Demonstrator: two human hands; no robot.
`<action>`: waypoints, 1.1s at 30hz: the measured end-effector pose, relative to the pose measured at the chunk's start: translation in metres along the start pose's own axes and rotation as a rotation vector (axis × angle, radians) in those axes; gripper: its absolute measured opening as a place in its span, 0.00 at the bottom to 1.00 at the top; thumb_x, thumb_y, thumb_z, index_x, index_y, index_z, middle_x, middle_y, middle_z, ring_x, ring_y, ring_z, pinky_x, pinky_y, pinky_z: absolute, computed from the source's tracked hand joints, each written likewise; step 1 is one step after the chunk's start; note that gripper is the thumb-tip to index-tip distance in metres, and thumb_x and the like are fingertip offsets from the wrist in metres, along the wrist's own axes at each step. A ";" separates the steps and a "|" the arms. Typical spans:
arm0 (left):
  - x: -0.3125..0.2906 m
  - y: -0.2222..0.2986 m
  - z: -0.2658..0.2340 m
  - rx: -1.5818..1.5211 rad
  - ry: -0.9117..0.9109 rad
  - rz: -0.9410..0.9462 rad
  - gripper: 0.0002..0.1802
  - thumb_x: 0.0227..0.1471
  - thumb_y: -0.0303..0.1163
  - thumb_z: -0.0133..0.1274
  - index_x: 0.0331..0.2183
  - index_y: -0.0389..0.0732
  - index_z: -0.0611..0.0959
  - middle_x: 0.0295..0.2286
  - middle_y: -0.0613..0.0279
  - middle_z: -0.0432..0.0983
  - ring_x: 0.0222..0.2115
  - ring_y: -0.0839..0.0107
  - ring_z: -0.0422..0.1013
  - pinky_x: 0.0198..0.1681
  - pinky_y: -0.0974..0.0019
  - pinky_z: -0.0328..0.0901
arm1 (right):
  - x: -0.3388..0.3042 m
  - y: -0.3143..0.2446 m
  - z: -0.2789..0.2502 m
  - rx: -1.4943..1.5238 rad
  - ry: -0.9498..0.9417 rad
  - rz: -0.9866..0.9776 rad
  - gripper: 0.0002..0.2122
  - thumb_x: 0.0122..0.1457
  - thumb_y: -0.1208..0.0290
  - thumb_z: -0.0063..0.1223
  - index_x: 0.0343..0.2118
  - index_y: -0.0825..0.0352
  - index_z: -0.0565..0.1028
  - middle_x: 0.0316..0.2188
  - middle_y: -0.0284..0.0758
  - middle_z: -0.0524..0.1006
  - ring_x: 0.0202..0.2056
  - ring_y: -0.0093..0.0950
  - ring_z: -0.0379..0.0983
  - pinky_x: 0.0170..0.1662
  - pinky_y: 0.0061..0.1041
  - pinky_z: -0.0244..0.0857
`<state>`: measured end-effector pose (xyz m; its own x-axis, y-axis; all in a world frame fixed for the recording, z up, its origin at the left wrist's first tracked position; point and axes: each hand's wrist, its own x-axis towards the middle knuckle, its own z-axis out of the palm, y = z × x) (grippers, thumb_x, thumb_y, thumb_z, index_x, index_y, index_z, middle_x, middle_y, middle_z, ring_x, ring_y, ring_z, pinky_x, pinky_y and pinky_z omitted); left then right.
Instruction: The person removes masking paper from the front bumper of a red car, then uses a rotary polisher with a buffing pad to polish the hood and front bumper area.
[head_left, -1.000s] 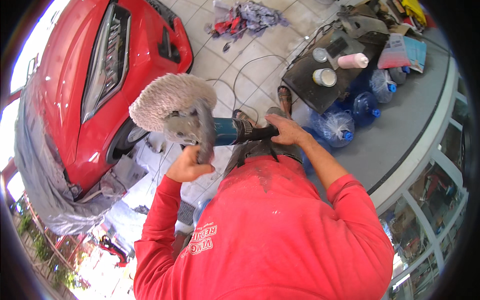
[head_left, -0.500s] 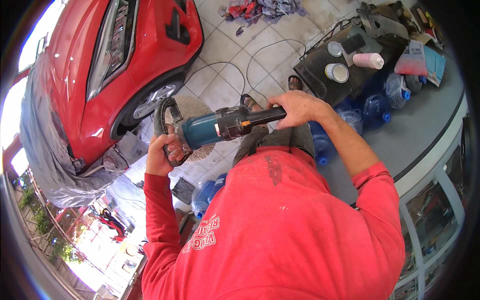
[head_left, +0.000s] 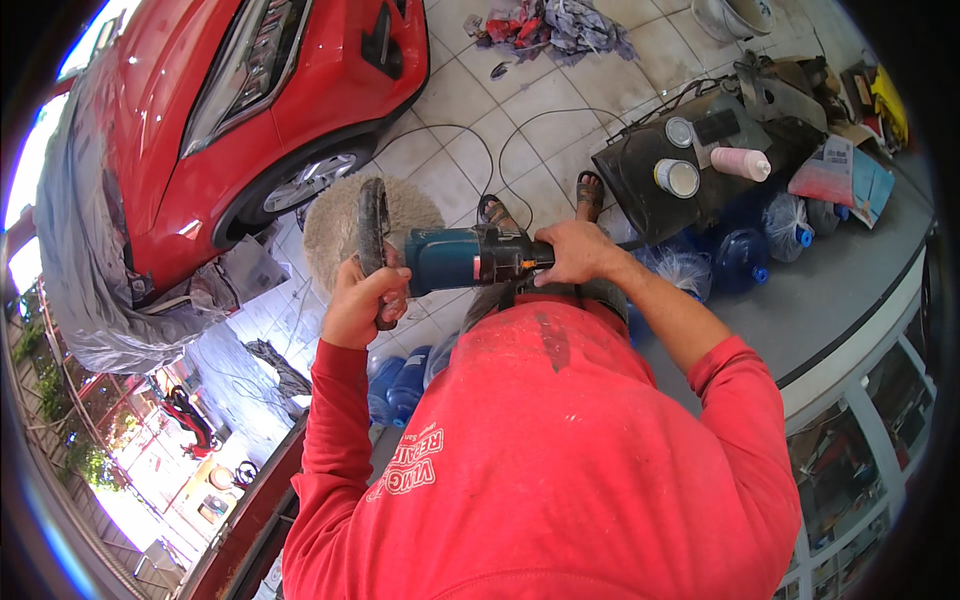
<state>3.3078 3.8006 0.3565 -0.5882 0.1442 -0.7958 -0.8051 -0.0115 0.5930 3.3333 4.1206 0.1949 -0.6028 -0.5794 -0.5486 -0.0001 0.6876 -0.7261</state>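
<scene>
In front of my belly is a teal and black power polisher (head_left: 445, 262), lying roughly level. A round cream wool pad (head_left: 328, 222) shows behind its left end. My left hand (head_left: 364, 300) is closed around the lower part of the black loop handle (head_left: 372, 222). At the other end, my right hand (head_left: 578, 250) grips the rear of the polisher, its fingers partly hidden. The pad hangs in the air near the front wheel (head_left: 310, 183) of a red car (head_left: 300, 110); they overlap in view, and I cannot tell the gap.
Grey plastic sheeting (head_left: 75, 250) covers part of the car. A cable (head_left: 490, 150) runs over the tiled floor (head_left: 550, 95). To the right, a dark bench-like piece (head_left: 640, 165) carries an open can (head_left: 677, 178) and a pink bottle (head_left: 740, 163). Blue water jugs (head_left: 740, 255) stand beside it.
The polisher has turned to lie more level, and more of the wool pad shows. My right hand has come lower and leftward; my left hand has moved a little right. The view has shifted.
</scene>
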 end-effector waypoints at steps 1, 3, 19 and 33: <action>0.000 0.000 0.001 0.029 0.000 0.001 0.10 0.55 0.22 0.55 0.34 0.43 0.70 0.16 0.71 0.62 0.10 0.79 0.59 0.16 0.69 0.57 | -0.002 -0.004 -0.001 -0.011 -0.020 0.020 0.31 0.44 0.50 0.72 0.48 0.66 0.79 0.40 0.48 0.83 0.45 0.49 0.80 0.49 0.44 0.72; 0.002 0.001 0.003 0.057 -0.013 0.010 0.11 0.54 0.21 0.56 0.33 0.43 0.70 0.15 0.71 0.62 0.10 0.79 0.59 0.16 0.69 0.56 | -0.004 -0.011 -0.006 -0.033 -0.058 0.056 0.35 0.45 0.51 0.72 0.56 0.64 0.77 0.42 0.48 0.83 0.47 0.49 0.79 0.51 0.44 0.72; 0.027 0.008 0.019 0.175 -0.096 0.025 0.12 0.52 0.22 0.61 0.28 0.41 0.72 0.15 0.69 0.67 0.11 0.79 0.62 0.14 0.70 0.55 | -0.009 0.027 0.019 0.227 0.042 -0.057 0.45 0.40 0.47 0.77 0.59 0.70 0.72 0.53 0.50 0.78 0.55 0.47 0.76 0.58 0.40 0.69; 0.079 0.001 0.185 0.792 -0.689 -0.087 0.15 0.51 0.25 0.63 0.41 0.33 0.79 0.25 0.67 0.77 0.19 0.76 0.71 0.24 0.68 0.67 | -0.038 0.053 0.012 0.691 0.179 -0.080 0.41 0.42 0.50 0.78 0.58 0.70 0.75 0.50 0.46 0.82 0.53 0.40 0.78 0.58 0.36 0.69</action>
<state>3.2749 3.9954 0.3170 -0.1601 0.6479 -0.7447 -0.4166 0.6396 0.6460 3.3658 4.1740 0.1730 -0.7434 -0.4953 -0.4494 0.4200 0.1772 -0.8901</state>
